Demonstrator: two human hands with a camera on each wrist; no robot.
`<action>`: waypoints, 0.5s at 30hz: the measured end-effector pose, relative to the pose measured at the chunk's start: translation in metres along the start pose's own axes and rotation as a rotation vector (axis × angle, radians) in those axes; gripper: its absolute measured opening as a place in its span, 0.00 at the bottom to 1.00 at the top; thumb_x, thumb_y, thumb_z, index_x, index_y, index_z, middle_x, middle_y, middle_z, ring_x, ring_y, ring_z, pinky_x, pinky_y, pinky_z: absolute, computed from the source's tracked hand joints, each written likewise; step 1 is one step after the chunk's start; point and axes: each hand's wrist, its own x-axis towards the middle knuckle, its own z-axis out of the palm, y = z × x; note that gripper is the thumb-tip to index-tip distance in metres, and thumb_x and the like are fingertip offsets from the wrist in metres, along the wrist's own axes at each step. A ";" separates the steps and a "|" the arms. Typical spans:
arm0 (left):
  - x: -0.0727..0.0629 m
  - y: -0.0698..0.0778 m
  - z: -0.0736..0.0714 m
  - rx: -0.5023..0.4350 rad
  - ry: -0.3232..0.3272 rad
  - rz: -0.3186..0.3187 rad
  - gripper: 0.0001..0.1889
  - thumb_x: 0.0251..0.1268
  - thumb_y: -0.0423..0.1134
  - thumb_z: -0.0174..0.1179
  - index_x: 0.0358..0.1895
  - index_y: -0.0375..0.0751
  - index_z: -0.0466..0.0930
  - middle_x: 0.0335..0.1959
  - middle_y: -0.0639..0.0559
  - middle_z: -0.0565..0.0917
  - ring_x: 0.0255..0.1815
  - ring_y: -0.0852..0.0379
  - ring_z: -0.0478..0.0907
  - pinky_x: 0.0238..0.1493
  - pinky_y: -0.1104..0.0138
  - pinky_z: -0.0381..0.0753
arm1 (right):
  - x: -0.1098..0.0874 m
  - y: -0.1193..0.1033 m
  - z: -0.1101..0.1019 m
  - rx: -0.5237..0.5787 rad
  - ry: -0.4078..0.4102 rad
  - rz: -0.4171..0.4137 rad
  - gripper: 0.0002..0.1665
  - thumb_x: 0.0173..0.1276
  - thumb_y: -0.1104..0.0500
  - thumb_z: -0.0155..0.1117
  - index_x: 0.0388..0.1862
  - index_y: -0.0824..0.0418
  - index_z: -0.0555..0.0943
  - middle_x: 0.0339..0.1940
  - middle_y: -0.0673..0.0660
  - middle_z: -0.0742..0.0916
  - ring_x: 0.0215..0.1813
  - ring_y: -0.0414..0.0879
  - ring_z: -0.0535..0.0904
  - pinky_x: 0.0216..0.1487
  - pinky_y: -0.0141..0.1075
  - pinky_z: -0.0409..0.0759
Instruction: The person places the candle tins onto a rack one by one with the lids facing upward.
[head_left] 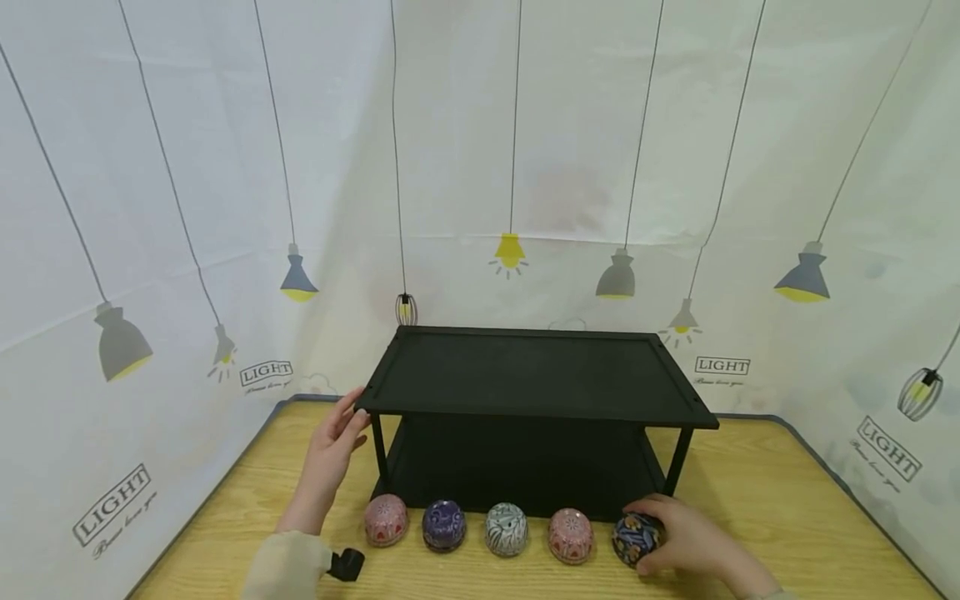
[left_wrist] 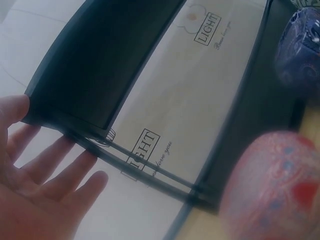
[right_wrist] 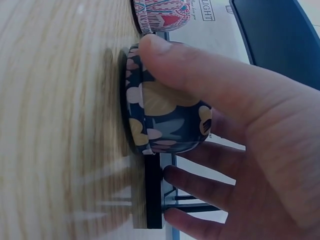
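My left hand [head_left: 335, 437] holds the front left corner of a two-tier black shelf [head_left: 525, 375], thumb at the front and fingers along the side edge. In the left wrist view its fingertips are partly hidden by the board. My right hand [head_left: 686, 537] grips a dark blue floral round tin [right_wrist: 170, 117] on the table, thumb on one side and fingers partly hidden behind it. Left of it, a row of tins stands before the shelf: a pink patterned tin [head_left: 571, 536], a white-and-grey tin [head_left: 506, 530], a purple tin [head_left: 444, 526] and another pink tin [head_left: 386, 521].
The wooden table [head_left: 757, 475] extends on both sides of the shelf. A white curtain [head_left: 465, 150] printed with hanging lamps surrounds the table at the back and sides. A small black piece [head_left: 347, 565] shows by my left sleeve [head_left: 288, 567].
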 end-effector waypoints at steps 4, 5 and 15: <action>0.000 0.000 0.001 0.002 0.002 -0.006 0.29 0.74 0.49 0.52 0.74 0.48 0.61 0.68 0.39 0.68 0.65 0.43 0.68 0.64 0.48 0.66 | -0.001 -0.001 -0.001 0.014 0.003 0.006 0.38 0.49 0.49 0.80 0.56 0.66 0.79 0.51 0.63 0.80 0.48 0.58 0.76 0.42 0.50 0.76; 0.000 0.000 0.001 0.004 0.004 -0.009 0.29 0.74 0.49 0.52 0.74 0.48 0.61 0.68 0.39 0.68 0.65 0.43 0.68 0.64 0.47 0.66 | -0.001 -0.001 -0.001 0.015 0.008 0.008 0.38 0.49 0.50 0.80 0.56 0.66 0.79 0.51 0.62 0.80 0.48 0.58 0.76 0.42 0.50 0.76; 0.000 0.002 0.003 0.009 0.006 -0.006 0.30 0.74 0.50 0.52 0.75 0.47 0.60 0.69 0.39 0.67 0.66 0.43 0.68 0.63 0.48 0.66 | -0.002 -0.005 -0.004 -0.026 0.049 0.006 0.39 0.47 0.48 0.81 0.55 0.65 0.80 0.49 0.60 0.81 0.48 0.57 0.77 0.43 0.51 0.76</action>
